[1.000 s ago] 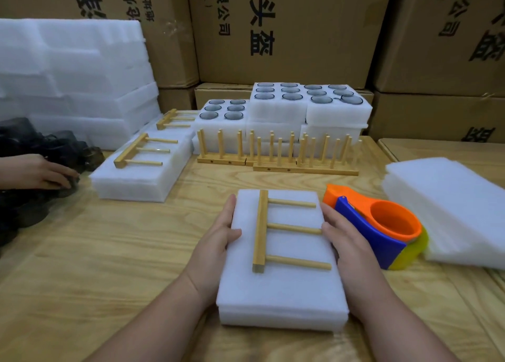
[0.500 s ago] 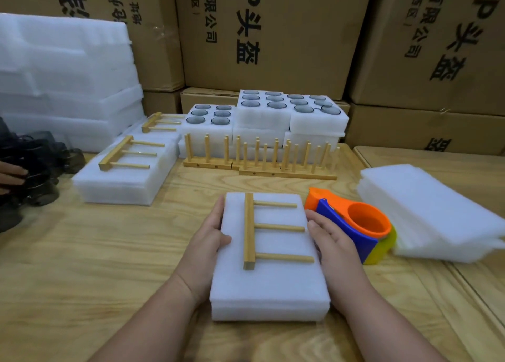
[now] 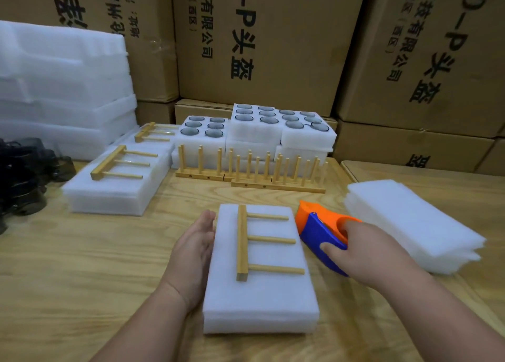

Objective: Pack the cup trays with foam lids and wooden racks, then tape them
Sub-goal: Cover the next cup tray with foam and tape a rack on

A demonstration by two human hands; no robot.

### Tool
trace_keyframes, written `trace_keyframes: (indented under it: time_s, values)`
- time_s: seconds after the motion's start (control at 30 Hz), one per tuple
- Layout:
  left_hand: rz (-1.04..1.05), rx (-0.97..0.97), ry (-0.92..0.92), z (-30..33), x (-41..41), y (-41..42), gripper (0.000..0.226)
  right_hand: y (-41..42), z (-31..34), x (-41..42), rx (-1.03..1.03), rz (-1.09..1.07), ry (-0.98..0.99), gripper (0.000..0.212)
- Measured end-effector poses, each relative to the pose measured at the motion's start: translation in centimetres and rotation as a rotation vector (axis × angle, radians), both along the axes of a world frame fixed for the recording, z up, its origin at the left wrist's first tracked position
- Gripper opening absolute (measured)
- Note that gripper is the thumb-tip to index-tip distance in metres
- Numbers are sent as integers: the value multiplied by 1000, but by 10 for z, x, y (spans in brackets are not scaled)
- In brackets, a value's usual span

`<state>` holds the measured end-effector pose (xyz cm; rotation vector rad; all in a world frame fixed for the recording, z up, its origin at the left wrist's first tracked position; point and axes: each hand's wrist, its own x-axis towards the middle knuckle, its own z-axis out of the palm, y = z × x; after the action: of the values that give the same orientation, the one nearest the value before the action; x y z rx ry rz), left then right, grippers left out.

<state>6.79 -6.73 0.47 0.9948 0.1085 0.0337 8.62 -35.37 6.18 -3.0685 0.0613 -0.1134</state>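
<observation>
I am steadying the lidded cup tray point(image 3: 259, 293) on the table point(image 3: 82, 266), left hand point(image 3: 192, 255) flat-fingered against its side, wooden rack point(image 3: 241, 245) on top. My right hand point(image 3: 366, 252) is curling its fingers around the tape dispenser point(image 3: 319, 230); taping looks next.

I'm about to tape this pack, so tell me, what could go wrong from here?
1. The wooden rack lies loose on the foam lid; it could slide before tape holds it.
2. Only the left hand steadies the pack, flat against its side, so pulling tape may shift the lid.
3. The right hand is gripping the tape dispenser close beside the pack; lifting it might nudge the foam.
</observation>
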Motion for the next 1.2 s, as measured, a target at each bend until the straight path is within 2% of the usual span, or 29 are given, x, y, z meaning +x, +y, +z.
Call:
trace_keyframes:
  time_s: [0.1, 0.23, 0.33, 0.4, 0.53, 0.67, 0.77, 0.87, 0.93, 1.0, 1.07, 1.13, 1.2]
  values:
    - [107, -96, 88, -1, 18, 7, 53, 4, -6, 6, -32, -8, 50, 42]
    - [193, -113, 78, 1, 39, 9, 52, 9, -4, 15, 2, -39, 120, 35]
    - [234, -158, 49, 1, 52, 11, 47, 11, -5, 15, 49, -35, 103, 32]
    - [250, -178, 47, -1, 64, 15, 43, 11, -5, 10, 85, -36, 10, 33]
    - [252, -226, 1, -5, 80, 20, 36, 8, -5, 5, 247, 80, -350, 41]
    - [310, -15, -177, 5, 85, 25, 37, -1, 1, 10, 341, 317, -486, 33]
    - [266, 141, -353, 37, 77, 22, 26, -5, 6, 15, 301, 489, -545, 25]
    - [107, 434, -550, 69, 59, 17, 26, -4, 8, 21, 254, 516, -567, 35]
    - [10, 691, -613, 82, 52, 17, 28, -1, 8, 24, 230, 516, -588, 37]
    - [-7, 901, -559, 86, 51, 20, 28, 0, 8, 27, 221, 512, -602, 40]
    - [-68, 979, -353, 82, 55, 25, 32, 2, 7, 28, 243, 495, -609, 43]
    - [-165, 953, -67, 71, 61, 28, 43, 8, 3, 30, 314, 468, -632, 39]
    - [-233, 861, 109, 58, 66, 28, 54, 17, -4, 31, 452, 401, -653, 26]
